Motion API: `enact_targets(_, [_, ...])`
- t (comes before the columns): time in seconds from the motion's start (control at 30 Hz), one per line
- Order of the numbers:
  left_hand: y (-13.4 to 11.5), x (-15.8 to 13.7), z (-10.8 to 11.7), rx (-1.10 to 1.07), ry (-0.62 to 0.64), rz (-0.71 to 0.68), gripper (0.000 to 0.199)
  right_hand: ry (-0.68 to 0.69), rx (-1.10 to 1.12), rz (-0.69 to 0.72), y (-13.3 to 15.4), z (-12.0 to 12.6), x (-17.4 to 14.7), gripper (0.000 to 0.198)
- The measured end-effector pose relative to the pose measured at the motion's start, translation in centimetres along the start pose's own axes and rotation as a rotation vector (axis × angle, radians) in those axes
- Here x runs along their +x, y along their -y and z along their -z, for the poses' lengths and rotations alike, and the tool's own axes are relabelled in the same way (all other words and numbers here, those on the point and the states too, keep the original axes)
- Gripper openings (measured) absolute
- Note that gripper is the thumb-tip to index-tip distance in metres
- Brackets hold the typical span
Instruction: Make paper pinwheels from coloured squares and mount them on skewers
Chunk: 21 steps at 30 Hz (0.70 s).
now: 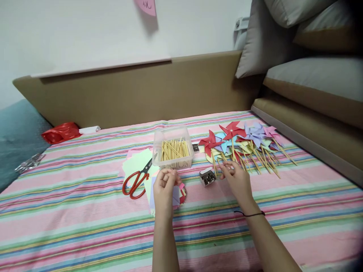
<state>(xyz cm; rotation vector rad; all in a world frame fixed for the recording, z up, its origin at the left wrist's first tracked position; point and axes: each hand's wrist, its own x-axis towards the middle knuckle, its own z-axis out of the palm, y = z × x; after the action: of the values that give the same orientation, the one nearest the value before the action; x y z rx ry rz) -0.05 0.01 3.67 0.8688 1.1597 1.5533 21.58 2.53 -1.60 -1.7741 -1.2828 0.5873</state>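
Note:
My left hand (165,183) is closed, thumb against curled fingers, above the stack of coloured paper squares (155,192). Anything in that pinch is too small or hidden to make out. To the right, my right hand (235,179) has its fingers curled together between a small box of dark metal pins (208,178) and the sticks of the finished pinwheels (232,130). Whatever it may pinch cannot be made out either. Behind my left hand stands a clear plastic tub (172,163) holding many thin wooden sticks (174,149).
Red-handled scissors (137,180) lie on pale green paper (136,161) left of the tub. A second small pin box (195,147) is beside the tub. A red plastic bag (61,133) lies far left. Grey cushions (314,79) border the striped cloth (85,219) at right.

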Motion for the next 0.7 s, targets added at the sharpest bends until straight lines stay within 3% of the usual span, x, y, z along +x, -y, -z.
enact_targets(0.23, [-1.1, 0.1, 3.0, 0.124, -0.295, -0.111, 0.022, 0.008, 0.169, 0.013, 1.6, 1.2, -2.5, 0.034])
enact_targets(0.4, [-1.8, 0.1, 6.1, 0.544, -0.478, -0.078, 0.027, 0.241, 0.285, 0.147, 3.1, -0.4, -4.7, 0.028])
enact_targets(0.53, [-1.8, -0.1, 7.6, 0.795, -0.327, -0.001, 0.035, 0.404, 0.273, 0.223, 4.3, -2.8, -6.1, 0.021])
enact_targets(0.7, [0.1, 0.0, 7.0, 0.71, -0.084, 0.104, 0.037, 0.476, 0.278, 0.226, 5.2, -5.8, -6.8, 0.019])
